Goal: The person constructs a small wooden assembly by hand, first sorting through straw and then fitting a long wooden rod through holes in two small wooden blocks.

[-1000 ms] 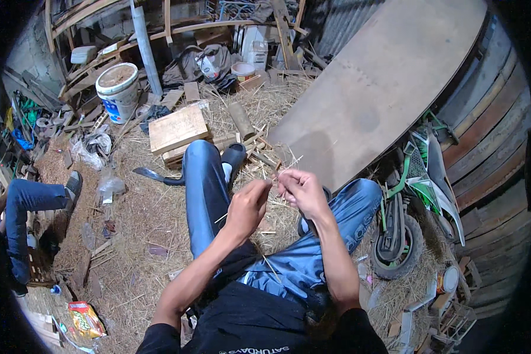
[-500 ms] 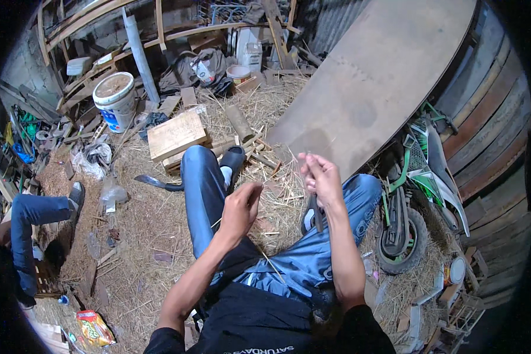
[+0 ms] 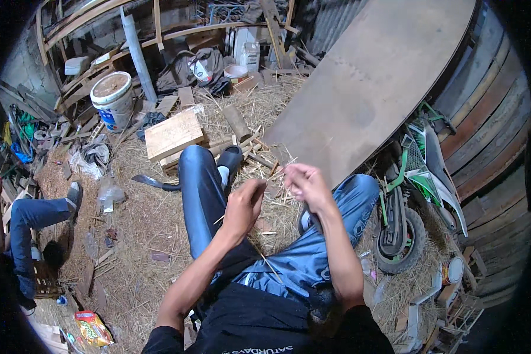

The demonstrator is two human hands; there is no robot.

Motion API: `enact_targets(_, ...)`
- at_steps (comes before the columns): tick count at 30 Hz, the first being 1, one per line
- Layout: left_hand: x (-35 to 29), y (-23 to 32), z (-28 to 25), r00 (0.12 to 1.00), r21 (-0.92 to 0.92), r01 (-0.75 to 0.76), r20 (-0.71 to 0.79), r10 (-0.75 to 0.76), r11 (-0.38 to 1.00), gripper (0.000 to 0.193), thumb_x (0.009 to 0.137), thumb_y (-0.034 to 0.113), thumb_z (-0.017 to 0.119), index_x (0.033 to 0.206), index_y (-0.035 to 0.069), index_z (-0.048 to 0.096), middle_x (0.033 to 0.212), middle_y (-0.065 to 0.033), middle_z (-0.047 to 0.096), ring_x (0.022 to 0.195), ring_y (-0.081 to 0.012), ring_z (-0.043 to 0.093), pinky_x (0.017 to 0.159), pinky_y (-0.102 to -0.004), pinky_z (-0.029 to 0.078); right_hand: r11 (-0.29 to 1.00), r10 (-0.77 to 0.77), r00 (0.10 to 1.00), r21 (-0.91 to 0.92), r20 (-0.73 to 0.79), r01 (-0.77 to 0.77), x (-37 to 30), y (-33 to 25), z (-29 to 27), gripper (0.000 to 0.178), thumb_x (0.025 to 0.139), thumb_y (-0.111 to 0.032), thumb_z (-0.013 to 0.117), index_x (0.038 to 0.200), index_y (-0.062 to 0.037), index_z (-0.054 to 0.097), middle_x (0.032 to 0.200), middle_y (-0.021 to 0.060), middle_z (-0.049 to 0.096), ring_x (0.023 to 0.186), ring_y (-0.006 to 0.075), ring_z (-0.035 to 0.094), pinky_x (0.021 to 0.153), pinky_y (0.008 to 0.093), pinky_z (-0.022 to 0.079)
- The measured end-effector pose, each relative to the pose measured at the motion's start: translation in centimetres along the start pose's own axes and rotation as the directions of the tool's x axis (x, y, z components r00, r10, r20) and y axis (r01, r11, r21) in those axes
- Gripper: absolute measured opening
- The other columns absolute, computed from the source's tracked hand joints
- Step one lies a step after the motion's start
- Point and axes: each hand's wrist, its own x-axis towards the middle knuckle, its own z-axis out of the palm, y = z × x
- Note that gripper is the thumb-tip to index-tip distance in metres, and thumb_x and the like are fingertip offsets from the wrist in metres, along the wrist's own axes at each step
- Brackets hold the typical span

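Observation:
My left hand [image 3: 242,207] is closed, fingers curled inward, above my left thigh. A thin pale stick end pokes out by its wrist, apparently held in the fist. Opposite it, my right hand [image 3: 305,187] is closed, slightly blurred, with its fingertips close to the left hand. Under the right wrist shows a dark narrow tool [image 3: 316,223], perhaps a knife; most of it is hidden by the hand and forearm. Across my lap lies a thin straw-coloured strip [image 3: 270,265]. Split wood pieces [image 3: 259,156] and shavings lie on the floor beyond my hands.
A wooden block [image 3: 172,135] sits ahead of my left knee, near a dark curved blade-like piece [image 3: 153,182]. A large board [image 3: 366,88] leans at the far right, beside a green-and-white motorbike [image 3: 410,218]. A white bucket [image 3: 112,100] stands far left; another person's leg [image 3: 38,212] is nearer.
My right hand has moved slightly down and left, closer to my left hand. The dark tool beneath it is now less visible. My left hand has hardly moved.

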Motion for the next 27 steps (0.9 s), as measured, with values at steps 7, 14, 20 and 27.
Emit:
enact_targets(7,-0.3,0.0,0.0,0.999,-0.003,0.026,-0.026,-0.026,1.000,0.012,0.081,0.001,0.062,0.092,-0.002,0.059,0.080,-0.0167,0.062,0.071,-0.0287,0.063,0.063,-0.0329,0.049,0.989,-0.062,0.947,0.106,-0.316,0.100,1.0,-1.1,-3.3,0.025,0.093,-0.020,0.055,0.105,0.0014,0.059,0.066,-0.0016,0.050,0.045,0.0014,0.037,0.036,0.0151,0.026)
enact_targets(14,-0.4,-0.2,0.6,0.986,-0.085,0.162,-0.021,-0.164,0.983,0.011,0.084,0.006,0.063,0.090,-0.003,0.061,0.075,-0.0159,0.064,0.063,-0.0195,0.064,0.058,-0.0283,0.048,1.000,-0.012,0.992,0.002,0.122,0.012,-0.9,0.3,0.3,0.021,0.093,-0.012,0.053,0.107,0.0027,0.058,0.071,0.0018,0.057,0.047,0.0023,0.038,0.038,0.0163,0.028)
enact_targets(20,-0.6,1.4,0.0,0.990,-0.054,0.144,0.005,-0.144,0.988,0.011,0.085,0.006,0.062,0.090,-0.004,0.060,0.074,-0.0167,0.063,0.060,-0.0181,0.061,0.056,-0.0293,0.047,0.989,-0.139,0.955,0.013,-0.263,0.148,0.5,0.1,-2.1,0.024,0.093,-0.023,0.056,0.101,-0.0005,0.060,0.066,-0.0033,0.051,0.046,0.0004,0.036,0.037,0.0145,0.027)
enact_targets(27,-0.4,0.0,0.1,0.980,-0.125,0.189,-0.036,-0.195,0.974,0.009,0.085,0.006,0.061,0.087,-0.003,0.061,0.065,-0.0174,0.061,0.054,-0.0208,0.060,0.051,-0.0320,0.045,1.000,-0.004,1.000,-0.031,0.027,0.005,-1.4,-0.2,-0.4,0.028,0.093,-0.014,0.054,0.117,0.0006,0.056,0.066,-0.0003,0.054,0.047,0.0016,0.038,0.040,0.0156,0.028)
